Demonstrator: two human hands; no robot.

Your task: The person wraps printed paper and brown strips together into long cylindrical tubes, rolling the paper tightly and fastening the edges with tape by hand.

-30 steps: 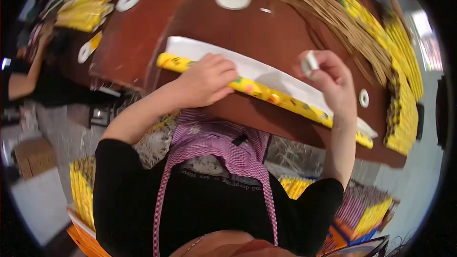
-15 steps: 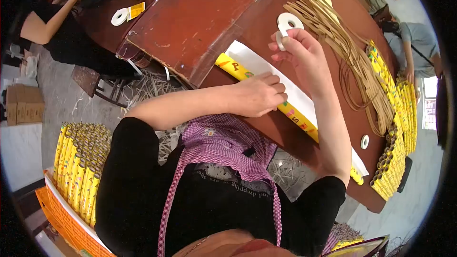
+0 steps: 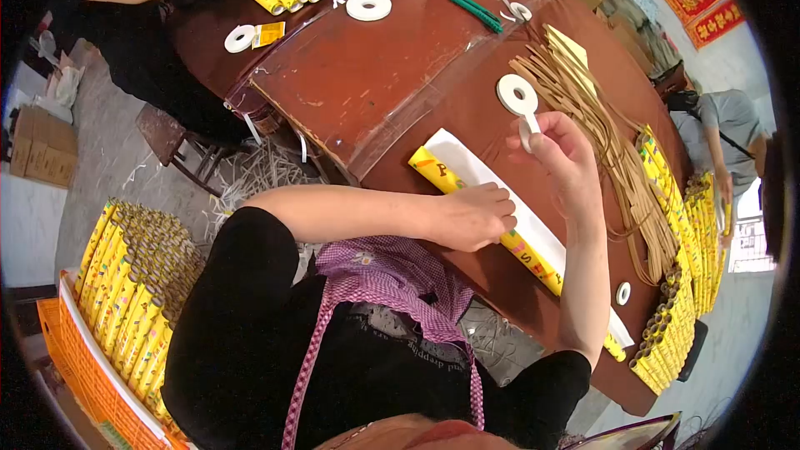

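A yellow printed paper roll point(image 3: 527, 257) with a white sheet edge point(image 3: 467, 158) lies slantwise along the near table edge. My left hand point(image 3: 473, 218) is closed over its middle, fingers curled and pressing on it. Higher and to the right, my right hand point(image 3: 562, 158) pinches the end of a white tape strip point(image 3: 529, 132). That strip leads up to a white tape roll point(image 3: 506, 93) just beyond my fingertips; whether the roll rests on the table is hard to tell. My right forearm covers part of the paper roll's lower end.
Brown strips point(image 3: 621, 150) lie in a long bundle to the right, beside stacked yellow tubes point(image 3: 667, 342). Another tape roll point(image 3: 368, 6) is farther back. An orange crate point(image 3: 92, 367) of tubes stands at left. Two other people are at the table's far sides.
The view has shifted, so the table sits lower in it. My right hand has drawn away from the tape roll, and a straighter strip shows between them. My left hand stays on the paper roll.
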